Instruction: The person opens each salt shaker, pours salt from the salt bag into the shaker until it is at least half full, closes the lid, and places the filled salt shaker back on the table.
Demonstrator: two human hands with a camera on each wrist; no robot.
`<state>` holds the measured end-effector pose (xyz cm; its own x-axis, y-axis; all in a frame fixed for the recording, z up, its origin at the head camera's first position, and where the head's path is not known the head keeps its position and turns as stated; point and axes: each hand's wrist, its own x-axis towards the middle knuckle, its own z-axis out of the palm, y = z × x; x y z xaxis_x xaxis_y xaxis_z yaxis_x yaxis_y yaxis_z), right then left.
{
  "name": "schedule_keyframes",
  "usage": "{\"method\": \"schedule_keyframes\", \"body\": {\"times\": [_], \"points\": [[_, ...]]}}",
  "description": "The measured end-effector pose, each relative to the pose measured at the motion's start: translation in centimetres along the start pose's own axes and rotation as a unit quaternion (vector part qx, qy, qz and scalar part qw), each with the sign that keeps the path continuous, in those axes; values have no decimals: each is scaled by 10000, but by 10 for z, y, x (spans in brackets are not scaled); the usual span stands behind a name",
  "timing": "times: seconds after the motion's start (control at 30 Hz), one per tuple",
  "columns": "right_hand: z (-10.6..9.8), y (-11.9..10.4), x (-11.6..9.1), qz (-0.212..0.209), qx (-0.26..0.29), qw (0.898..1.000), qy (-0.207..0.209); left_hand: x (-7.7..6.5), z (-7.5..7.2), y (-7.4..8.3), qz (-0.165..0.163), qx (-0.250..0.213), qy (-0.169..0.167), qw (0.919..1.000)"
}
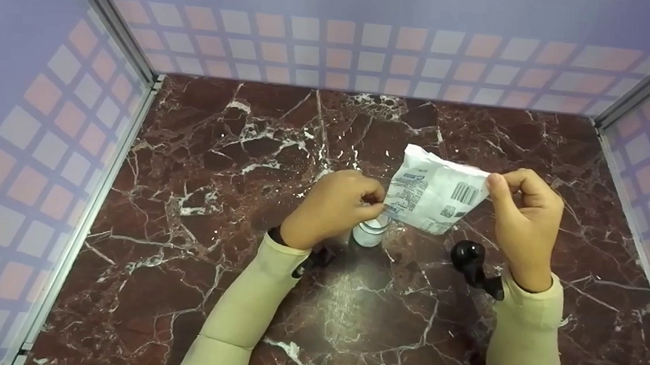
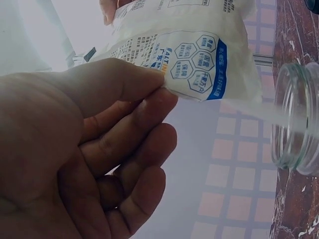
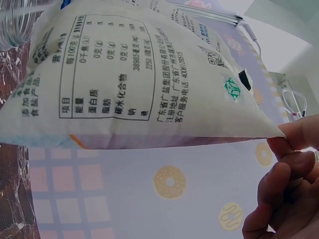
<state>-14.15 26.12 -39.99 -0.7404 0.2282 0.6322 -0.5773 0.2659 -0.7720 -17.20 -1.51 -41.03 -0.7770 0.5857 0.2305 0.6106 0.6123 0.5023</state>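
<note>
A white salt bag [image 1: 437, 194], printed with a barcode and blue and black text, hangs tilted between both hands above the tabletop. My left hand [image 1: 334, 206] pinches its lower left corner between thumb and forefinger. At the upper right corner my right hand [image 1: 530, 222] pinches the bag's edge. Below the left fingertips stands a small clear glass jar [image 1: 368, 236], upright, with white salt inside. In the left wrist view, a white stream of salt [image 2: 256, 110] runs from the bag to the mouth of the jar [image 2: 285, 119]. The bag's opening is mostly hidden.
The dark red marbled tabletop [image 1: 177, 287] has white veins, with small white specks behind the jar. Lilac panels with pink and white squares [image 1: 340, 31] wall it at the back and both sides. A black wrist device [image 1: 468, 256] juts from the right wrist.
</note>
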Motion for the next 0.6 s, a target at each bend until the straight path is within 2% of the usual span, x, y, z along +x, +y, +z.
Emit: {"method": "schedule_keyframes", "body": {"times": [0.3,0.6], "points": [[1,0,1,-37,-190,9998,-9,1,-1,1,-41,-22,-68,10000],[2,-1,0,-23,-142,9999,74,1,0,1,-49,20,-104,9999]]}}
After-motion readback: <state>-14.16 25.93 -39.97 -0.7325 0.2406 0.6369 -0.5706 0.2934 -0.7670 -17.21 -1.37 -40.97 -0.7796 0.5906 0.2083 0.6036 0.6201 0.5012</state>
